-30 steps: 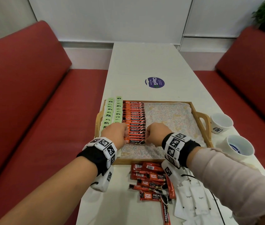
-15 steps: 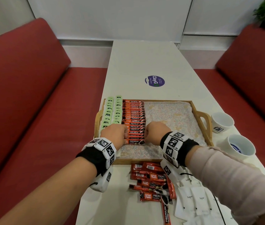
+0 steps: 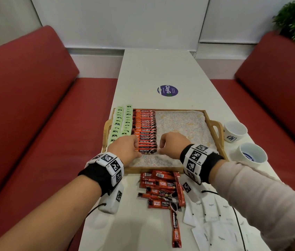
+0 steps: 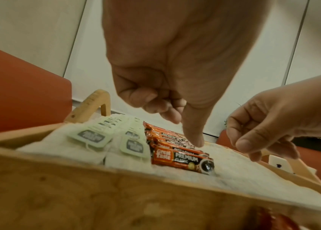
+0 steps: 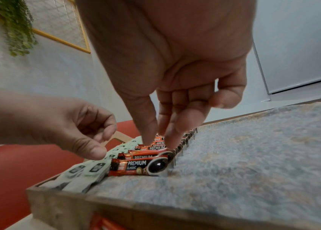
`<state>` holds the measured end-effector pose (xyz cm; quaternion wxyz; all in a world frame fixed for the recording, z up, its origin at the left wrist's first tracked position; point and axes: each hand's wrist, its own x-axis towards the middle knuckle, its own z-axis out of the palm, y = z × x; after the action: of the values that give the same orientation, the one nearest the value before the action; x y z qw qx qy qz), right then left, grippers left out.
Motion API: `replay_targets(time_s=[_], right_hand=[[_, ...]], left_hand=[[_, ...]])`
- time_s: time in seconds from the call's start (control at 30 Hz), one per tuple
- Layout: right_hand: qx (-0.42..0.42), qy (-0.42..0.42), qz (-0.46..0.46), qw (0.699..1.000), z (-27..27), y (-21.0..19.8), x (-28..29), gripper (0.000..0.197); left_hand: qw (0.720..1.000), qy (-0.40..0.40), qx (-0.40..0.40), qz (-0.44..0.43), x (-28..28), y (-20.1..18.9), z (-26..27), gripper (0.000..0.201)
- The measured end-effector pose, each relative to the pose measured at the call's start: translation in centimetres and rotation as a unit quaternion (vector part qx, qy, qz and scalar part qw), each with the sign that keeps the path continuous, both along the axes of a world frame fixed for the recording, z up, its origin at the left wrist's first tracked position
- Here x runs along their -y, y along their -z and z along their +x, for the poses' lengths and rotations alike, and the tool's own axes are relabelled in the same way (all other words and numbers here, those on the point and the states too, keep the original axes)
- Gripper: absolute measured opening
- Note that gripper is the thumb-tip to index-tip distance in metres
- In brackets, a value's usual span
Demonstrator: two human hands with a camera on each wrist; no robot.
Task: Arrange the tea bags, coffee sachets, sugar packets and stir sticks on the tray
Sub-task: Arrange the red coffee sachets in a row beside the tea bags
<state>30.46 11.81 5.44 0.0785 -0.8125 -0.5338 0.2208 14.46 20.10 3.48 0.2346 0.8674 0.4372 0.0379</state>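
A wooden tray [image 3: 215, 127] lined with a patterned cloth holds two columns of green-tagged tea bags [image 3: 121, 122] at its left. Beside them runs a column of orange coffee sachets [image 3: 144, 127]. My left hand [image 3: 125, 147] hovers at the left end of the nearest sachet [image 3: 146, 151]. Its fingers are curled, its thumb points down, and it holds nothing [image 4: 185, 130]. My right hand [image 3: 170, 144] is at the right end of the row. Its straight thumb and fingers [image 5: 160, 140] touch the sachets just behind the nearest sachet [image 5: 137, 166].
Loose coffee sachets [image 3: 161, 187] lie on the table in front of the tray, with white sugar packets [image 3: 213, 211] to their right. Two white cups [image 3: 235, 130] [image 3: 252, 154] stand right of the tray. Red benches flank the narrow table.
Both hands stay at the ends of the nearest sachets and have shifted only slightly. Nothing was picked up or let go.
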Motion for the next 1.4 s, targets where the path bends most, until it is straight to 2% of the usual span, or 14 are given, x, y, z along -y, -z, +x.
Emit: replay_targets(time_s=[0.27, 0.4, 0.57, 0.7, 0.9, 1.03, 1.23, 1.4], right_hand=[[-0.015, -0.001, 0.009, 1.000, -1.0, -0.8, 4.6, 0.014], [-0.003, -0.024, -0.032, 0.999, -2.2, -0.5, 6.8, 0.033], [0.070, -0.072, -0.086, 0.991, -3.9, 0.7, 8.2, 0.049], [0.112, -0.078, -0.070, 0.988, -5.2, 1.9, 8.7, 0.038], [0.113, -0.065, -0.045, 0.990, -6.2, 2.9, 8.4, 0.028], [0.106, -0.064, -0.037, 0.992, -6.5, 3.3, 8.0, 0.021], [0.086, -0.076, -0.033, 0.993, -6.6, 3.7, 8.0, 0.036], [0.084, -0.079, -0.030, 0.993, -6.8, 3.8, 7.9, 0.034]], left_hand=[[0.999, 0.015, 0.004, -0.033, 4.4, -0.3, -1.3, 0.026], [0.999, 0.028, -0.009, -0.033, 6.7, 0.1, -1.9, 0.028], [0.998, 0.038, -0.042, -0.027, 8.3, 1.0, -2.6, 0.037], [0.997, 0.038, -0.058, -0.016, 8.9, 1.4, -2.8, 0.041], [0.998, 0.021, -0.064, -0.016, 9.3, 2.2, -2.8, 0.047], [0.999, 0.014, -0.050, -0.012, 9.3, 3.0, -3.0, 0.042], [1.000, -0.019, -0.009, -0.020, 9.5, 3.8, -3.3, 0.035], [0.999, -0.025, 0.044, -0.018, 9.7, 3.7, -3.2, 0.025]])
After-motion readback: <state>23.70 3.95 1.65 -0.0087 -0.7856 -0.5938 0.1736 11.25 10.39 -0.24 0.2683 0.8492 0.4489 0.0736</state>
